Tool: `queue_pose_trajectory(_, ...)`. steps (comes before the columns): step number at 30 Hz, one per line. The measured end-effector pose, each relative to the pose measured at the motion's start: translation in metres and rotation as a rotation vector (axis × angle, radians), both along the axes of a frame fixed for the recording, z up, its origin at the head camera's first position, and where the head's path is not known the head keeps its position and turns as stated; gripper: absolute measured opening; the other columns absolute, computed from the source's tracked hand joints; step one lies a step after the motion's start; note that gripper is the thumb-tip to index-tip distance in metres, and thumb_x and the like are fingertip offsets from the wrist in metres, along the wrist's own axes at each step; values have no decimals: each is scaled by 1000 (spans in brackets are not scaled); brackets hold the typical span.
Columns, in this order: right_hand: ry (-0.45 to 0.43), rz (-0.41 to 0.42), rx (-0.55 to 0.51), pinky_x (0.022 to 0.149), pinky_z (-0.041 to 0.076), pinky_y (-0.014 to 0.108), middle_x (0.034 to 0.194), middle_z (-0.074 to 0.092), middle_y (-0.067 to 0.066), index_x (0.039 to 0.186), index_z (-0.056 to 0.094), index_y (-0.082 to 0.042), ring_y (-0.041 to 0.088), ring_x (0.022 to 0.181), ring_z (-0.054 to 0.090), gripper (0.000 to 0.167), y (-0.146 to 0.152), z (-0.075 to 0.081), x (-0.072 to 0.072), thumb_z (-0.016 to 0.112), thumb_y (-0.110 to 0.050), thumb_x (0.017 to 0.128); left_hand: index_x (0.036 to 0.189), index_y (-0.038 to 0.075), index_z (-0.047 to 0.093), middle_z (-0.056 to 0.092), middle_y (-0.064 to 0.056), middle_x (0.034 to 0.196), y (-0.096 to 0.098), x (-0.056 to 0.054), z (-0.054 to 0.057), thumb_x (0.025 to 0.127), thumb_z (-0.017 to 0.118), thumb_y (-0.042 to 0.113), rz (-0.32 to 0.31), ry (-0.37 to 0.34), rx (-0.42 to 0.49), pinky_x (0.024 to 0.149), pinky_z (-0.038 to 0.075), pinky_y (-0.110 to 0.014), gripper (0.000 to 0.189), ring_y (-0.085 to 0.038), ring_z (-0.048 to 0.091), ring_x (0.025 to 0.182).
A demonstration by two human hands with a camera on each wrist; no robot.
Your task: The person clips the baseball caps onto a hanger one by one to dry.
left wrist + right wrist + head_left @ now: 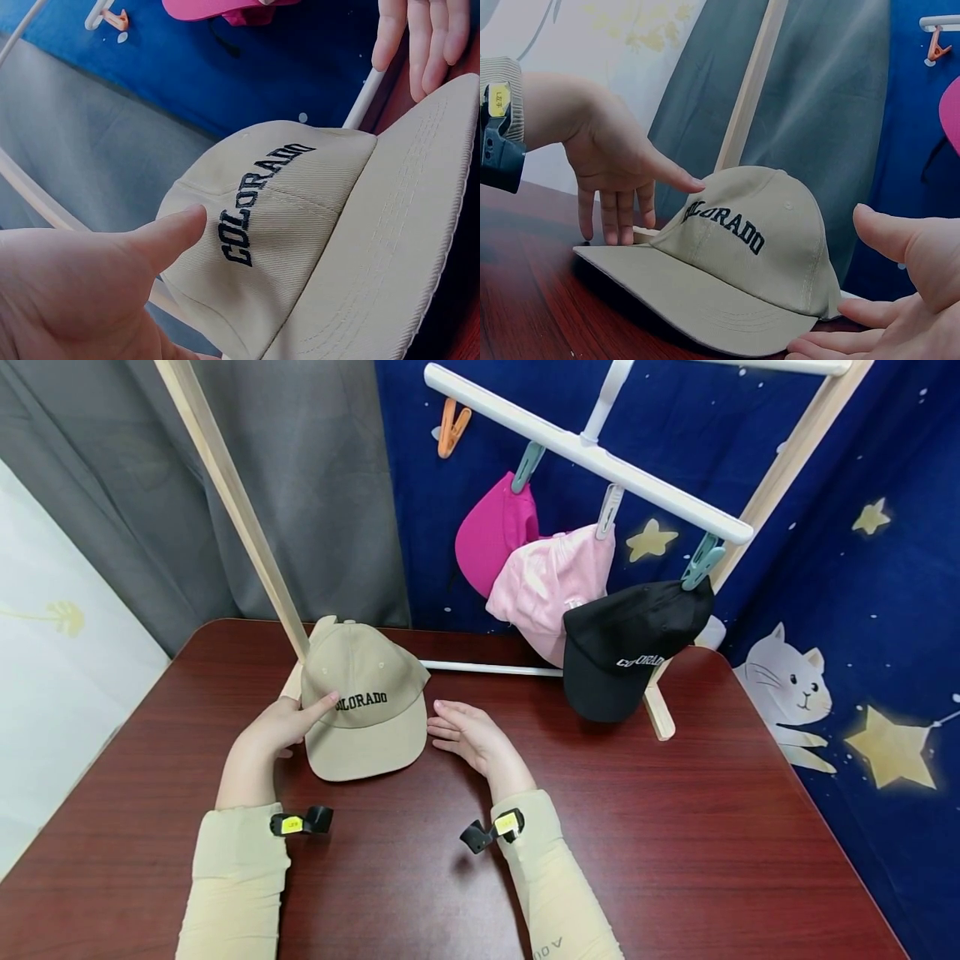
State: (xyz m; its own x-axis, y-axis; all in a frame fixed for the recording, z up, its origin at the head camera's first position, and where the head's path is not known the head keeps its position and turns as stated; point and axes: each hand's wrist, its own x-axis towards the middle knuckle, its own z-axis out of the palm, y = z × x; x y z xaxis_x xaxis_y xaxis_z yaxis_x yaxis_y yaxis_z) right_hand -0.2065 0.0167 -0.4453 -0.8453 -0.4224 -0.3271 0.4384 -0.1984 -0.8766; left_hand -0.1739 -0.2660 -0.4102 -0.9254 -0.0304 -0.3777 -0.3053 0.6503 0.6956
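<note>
A beige cap with dark COLORADO lettering sits on the table, its brim toward me. My left hand is at the cap's left side. Its thumb lies over the start of the lettering, and in the right wrist view the left hand's fingers point straight down beside the brim. On the other side, my right hand has its fingers extended, fingertips right at the cap's right edge. The right wrist view shows the right palm turned upward with the thumb apart from the fingers.
A wooden rack with a white bar stands behind. Clips hold a magenta cap, a light pink cap and a black cap from it. An orange clip hangs bare. The rack's left post rises behind the beige cap.
</note>
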Motion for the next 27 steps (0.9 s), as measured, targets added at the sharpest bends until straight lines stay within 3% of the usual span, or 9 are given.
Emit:
queue_pose_trajectory(8,-20,-22,2,101,39,48,129,49,33,136,36,11,37,122,49,52,1,-1,-1,55,-20,98,80,7,38,42,-4,63,0,-1,-1,90,42,67,-9,-8,18,66,52,-41,61,-26,51,72)
queue_pose_trajectory(18,-54,-63,-11,101,38,47,128,50,32,134,40,11,36,120,50,51,-1,1,-3,57,-18,96,79,8,36,42,-2,60,-3,-4,-4,90,46,66,1,-25,68,72,54,-43,60,-19,51,64)
queue_pose_trajectory(21,-49,-66,-15,101,38,48,130,49,32,135,40,11,37,121,49,49,0,0,-3,57,-16,96,84,5,40,46,-7,70,-3,-4,-5,90,49,63,5,-23,75,72,54,-41,59,-20,52,68)
queue_pose_trajectory(27,-27,-88,-13,100,40,47,122,55,25,132,44,11,32,113,55,43,0,-4,-1,56,-8,96,112,-12,44,48,-24,108,-1,-3,-7,89,54,58,17,-40,109,77,54,-40,75,-27,59,88)
